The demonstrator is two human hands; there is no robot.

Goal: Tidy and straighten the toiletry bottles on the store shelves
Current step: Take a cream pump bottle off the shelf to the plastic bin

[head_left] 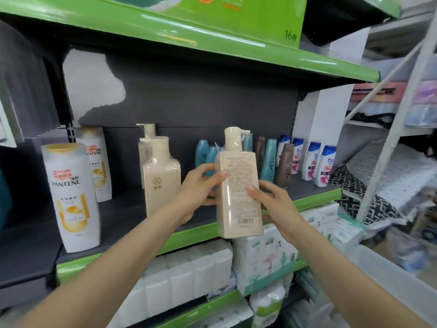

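Two hands, left hand (201,183) and right hand (272,200), gripped a beige pump bottle (238,185) at frame centre, held before the green-edged shelf (189,235); its back-label print was too small to read.

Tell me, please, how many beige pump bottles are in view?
3. One is held by the left hand and right hand in front of the shelf: held bottle. Two stand left of it: front bottle, rear bottle. More may be hidden behind.
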